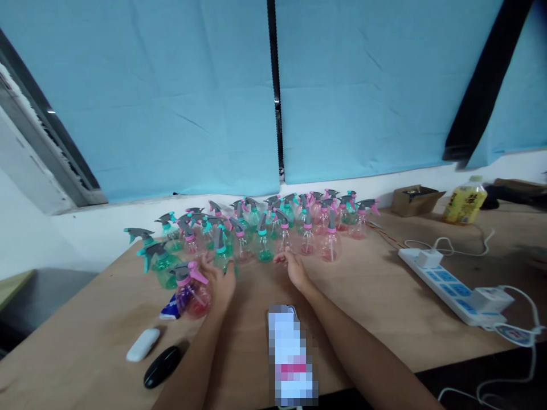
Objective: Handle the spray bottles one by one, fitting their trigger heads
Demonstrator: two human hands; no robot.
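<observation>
Many small spray bottles with grey trigger heads stand close together on the wooden table, some clear pink, some clear green. My left hand is around the lower part of a green spray bottle, thumb on its right side and fingers on its left. Just in front of a pink spray bottle, my right hand is held with its fingers stretched out and nothing in it. Nearer to me, left of my left wrist, stands another pink spray bottle with a pink trigger.
A phone with a blurred screen lies between my forearms. On the left are a white case, a black glossy object and a blue packet. A power strip, cardboard box and yellow-labelled bottle occupy the right.
</observation>
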